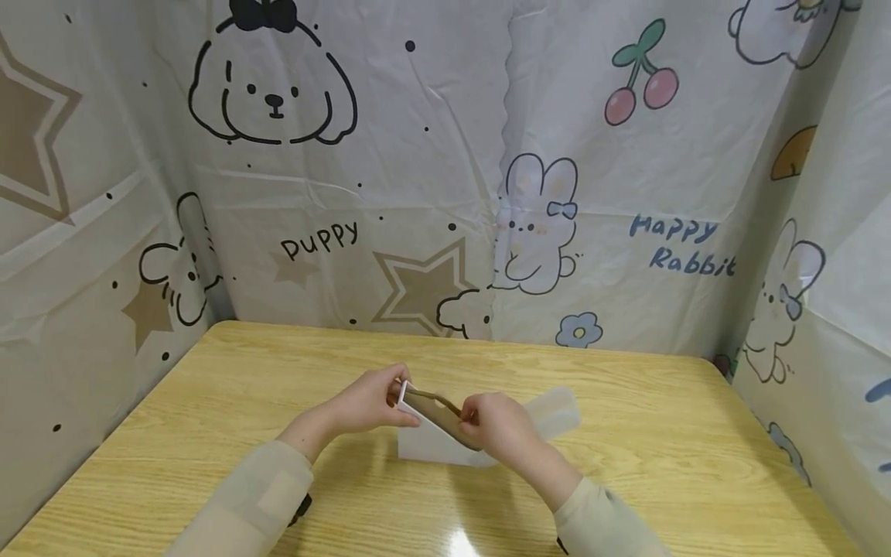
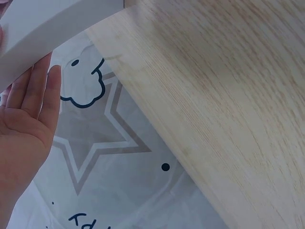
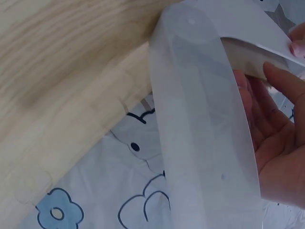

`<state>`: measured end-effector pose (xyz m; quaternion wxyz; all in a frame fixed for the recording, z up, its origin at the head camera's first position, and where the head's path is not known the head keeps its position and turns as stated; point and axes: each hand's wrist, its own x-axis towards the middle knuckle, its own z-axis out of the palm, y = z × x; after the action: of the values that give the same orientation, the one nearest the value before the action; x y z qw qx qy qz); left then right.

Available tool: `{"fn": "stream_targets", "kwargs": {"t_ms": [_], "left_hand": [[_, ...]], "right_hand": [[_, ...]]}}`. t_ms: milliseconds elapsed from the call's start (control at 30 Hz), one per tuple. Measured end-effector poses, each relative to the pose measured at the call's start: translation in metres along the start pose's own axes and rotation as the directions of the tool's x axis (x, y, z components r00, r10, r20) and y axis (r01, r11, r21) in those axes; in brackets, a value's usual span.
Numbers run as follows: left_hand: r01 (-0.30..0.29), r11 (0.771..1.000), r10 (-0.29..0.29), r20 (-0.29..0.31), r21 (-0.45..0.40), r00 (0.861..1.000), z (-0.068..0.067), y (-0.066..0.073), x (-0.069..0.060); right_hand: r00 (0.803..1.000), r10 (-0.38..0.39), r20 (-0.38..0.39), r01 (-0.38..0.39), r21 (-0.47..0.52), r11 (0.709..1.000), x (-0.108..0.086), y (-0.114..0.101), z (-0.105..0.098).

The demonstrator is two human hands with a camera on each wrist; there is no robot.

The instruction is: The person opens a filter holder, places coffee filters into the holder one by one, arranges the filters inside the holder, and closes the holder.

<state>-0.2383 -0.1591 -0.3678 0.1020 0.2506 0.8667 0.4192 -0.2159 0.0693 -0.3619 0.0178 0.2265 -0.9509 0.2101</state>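
A white box (image 1: 438,441) is held tilted just over the table, its brown inner side facing up. My left hand (image 1: 365,398) grips the box's left end, thumb in front and fingers behind. In the left wrist view, the fingers of that hand (image 2: 31,105) lie against the white wall (image 2: 57,31). My right hand (image 1: 501,425) pinches a brown inner piece (image 1: 442,410) whose upper edge bows upward. A translucent plastic strip (image 3: 205,133) sticks out from the box's right end, beside the right hand (image 3: 281,138). Whether the brown piece is loose or attached cannot be told.
The wood-grain table (image 1: 278,356) extends around both hands. A printed cloth (image 1: 418,170) hangs along its back and both sides. Dark bands (image 1: 301,510) show at the wrists.
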Motion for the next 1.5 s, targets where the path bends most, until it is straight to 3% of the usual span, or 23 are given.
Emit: {"fn": "stream_targets", "kwargs": {"t_ms": [167, 300, 533, 667, 800, 1133, 1500], "left_hand": [[0.001, 1.000, -0.001, 0.009, -0.004, 1.000, 0.001, 0.001, -0.001], [0.001, 1.000, -0.001, 0.008, 0.009, 1.000, 0.001, 0.002, -0.001], [0.000, 1.000, 0.000, 0.012, 0.010, 1.000, 0.000, -0.001, -0.001], [0.004, 1.000, -0.004, 0.009, 0.005, 1.000, 0.000, 0.000, -0.002], [-0.010, 1.000, 0.010, -0.008, 0.016, 1.000, 0.001, 0.001, -0.004], [-0.033, 0.998, 0.037, -0.076, 0.057, 0.996, -0.001, -0.001, -0.011], [-0.023, 0.999, 0.027, -0.116, 0.042, 0.993, 0.003, -0.001, -0.010]], "right_hand": [[0.996, 0.059, -0.060, -0.060, -0.015, 0.998, -0.008, 0.001, -0.020], [0.991, 0.059, -0.118, -0.069, -0.082, 0.994, -0.020, 0.008, -0.043], [0.994, 0.107, -0.022, -0.109, -0.139, 0.984, -0.040, 0.037, -0.069], [0.987, 0.158, 0.035, -0.154, -0.081, 0.985, -0.044, 0.051, -0.071], [0.986, 0.159, 0.046, -0.158, -0.030, 0.987, -0.043, 0.055, -0.072], [0.983, 0.172, 0.067, -0.171, -0.026, 0.985, -0.043, 0.055, -0.073], [0.983, 0.185, -0.020, -0.182, 0.113, 0.977, -0.041, 0.052, -0.070]]}}
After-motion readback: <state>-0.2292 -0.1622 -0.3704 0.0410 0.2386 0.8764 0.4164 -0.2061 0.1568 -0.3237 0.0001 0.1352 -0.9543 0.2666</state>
